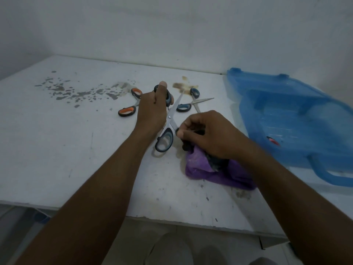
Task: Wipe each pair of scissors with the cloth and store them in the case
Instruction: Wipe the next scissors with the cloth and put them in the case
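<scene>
The scissors (169,117) are spread open just above the table (76,150). The left hand (152,108) grips one handle, and the right hand (206,134) pinches the cloth (225,175) round a blade tip. There are three pairs in all: the orange pair (129,104) and the blue pair (188,104) lie behind. One open case (286,111) sits to the right.

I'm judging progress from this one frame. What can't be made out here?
Head view:
- Blades of the orange scissors: behind the left hand.
- One blade tip of the held scissors: inside the right hand and cloth.
- The case: blurred, cut by the right edge; red item inside unidentifiable.
</scene>
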